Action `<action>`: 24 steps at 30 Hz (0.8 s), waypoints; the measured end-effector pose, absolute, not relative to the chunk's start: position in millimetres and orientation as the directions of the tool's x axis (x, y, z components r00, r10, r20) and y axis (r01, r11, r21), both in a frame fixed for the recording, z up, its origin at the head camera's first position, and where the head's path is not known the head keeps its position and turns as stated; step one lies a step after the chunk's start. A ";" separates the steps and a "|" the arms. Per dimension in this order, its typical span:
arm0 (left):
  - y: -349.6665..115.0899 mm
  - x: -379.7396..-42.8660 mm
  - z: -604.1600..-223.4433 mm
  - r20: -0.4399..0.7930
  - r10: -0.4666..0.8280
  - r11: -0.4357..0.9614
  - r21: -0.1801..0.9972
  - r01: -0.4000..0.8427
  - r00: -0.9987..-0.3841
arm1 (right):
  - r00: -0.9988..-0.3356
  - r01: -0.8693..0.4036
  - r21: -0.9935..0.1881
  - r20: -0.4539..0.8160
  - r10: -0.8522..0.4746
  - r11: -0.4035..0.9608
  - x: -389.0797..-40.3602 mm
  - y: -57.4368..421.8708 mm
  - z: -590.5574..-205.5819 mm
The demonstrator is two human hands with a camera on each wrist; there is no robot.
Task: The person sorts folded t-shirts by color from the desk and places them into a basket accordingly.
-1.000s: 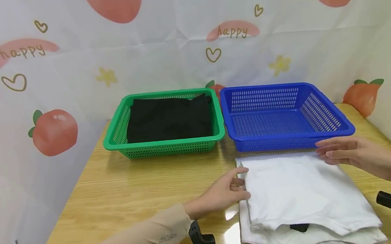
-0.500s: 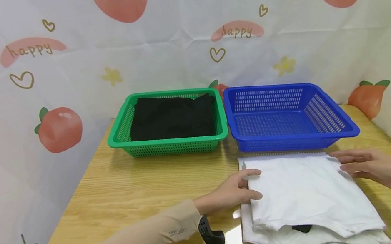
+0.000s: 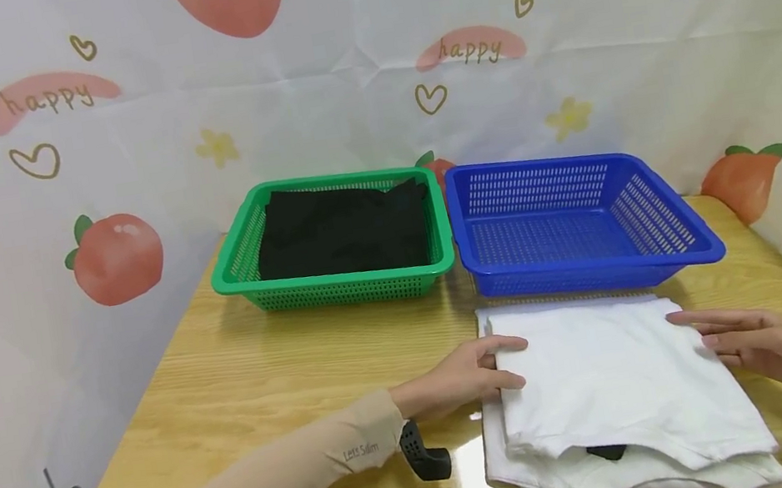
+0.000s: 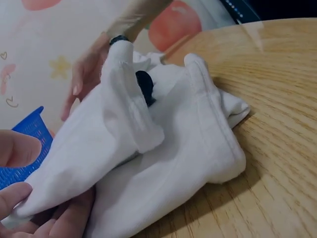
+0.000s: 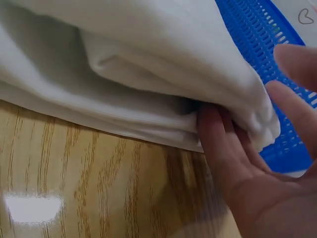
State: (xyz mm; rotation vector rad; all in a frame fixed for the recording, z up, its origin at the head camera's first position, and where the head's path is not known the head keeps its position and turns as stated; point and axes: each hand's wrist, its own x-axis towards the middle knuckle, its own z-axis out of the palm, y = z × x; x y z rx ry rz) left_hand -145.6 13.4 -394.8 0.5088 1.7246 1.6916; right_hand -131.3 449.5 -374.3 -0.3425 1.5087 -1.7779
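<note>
A white T-shirt, folded, lies over another white folded garment on the wooden table. At its left edge is my left hand; in the left wrist view the thumb stands off the cloth, the index fingertip touches it and other fingers reach beneath. My right hand is at the opposite edge. In the right wrist view some of its fingers are tucked under the upper layers, while thumb and index finger stay apart above. A small black object shows inside the neck opening.
Behind the shirts stands a blue basket with nothing visible inside. To its left a green basket holds folded black cloth. A printed curtain hangs behind the wooden table.
My left hand has moved a little right over the shirt's left edge. The right hand has come down along the right edge toward me. The shirts have hardly moved.
</note>
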 end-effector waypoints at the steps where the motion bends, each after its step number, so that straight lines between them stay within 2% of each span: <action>1: 13.6 -145.1 -395.3 -0.188 0.682 0.090 0.981 -0.173 -0.706 | -0.670 0.374 -0.927 -0.257 -0.697 -0.017 -129.6 449.7 -375.4; 4: 13.2 -144.0 -396.4 -0.183 0.695 0.080 0.981 -0.179 -0.695 | -0.649 0.377 -0.926 -0.262 -0.714 -0.003 -126.1 448.9 -376.8; 8: 13.2 -144.0 -399.1 -0.170 0.713 0.069 0.982 -0.173 -0.681 | -0.642 0.317 -0.940 -0.309 -0.702 0.125 -121.6 445.1 -376.6; 14: 14.1 -145.2 -403.5 -0.137 0.700 0.056 0.989 -0.137 -0.701 | -0.704 0.251 -0.935 -0.353 -0.616 0.249 -118.3 438.3 -379.1; 19: 13.4 -147.2 -404.0 -0.116 0.663 0.024 0.991 -0.134 -0.740 | -0.740 0.214 -0.954 -0.299 -0.602 0.210 -120.0 437.2 -385.8; 24: 15.6 -145.8 -403.0 -0.126 0.643 0.011 0.988 -0.156 -0.756 | -0.742 0.232 -0.961 -0.275 -0.611 0.151 -118.4 440.2 -387.6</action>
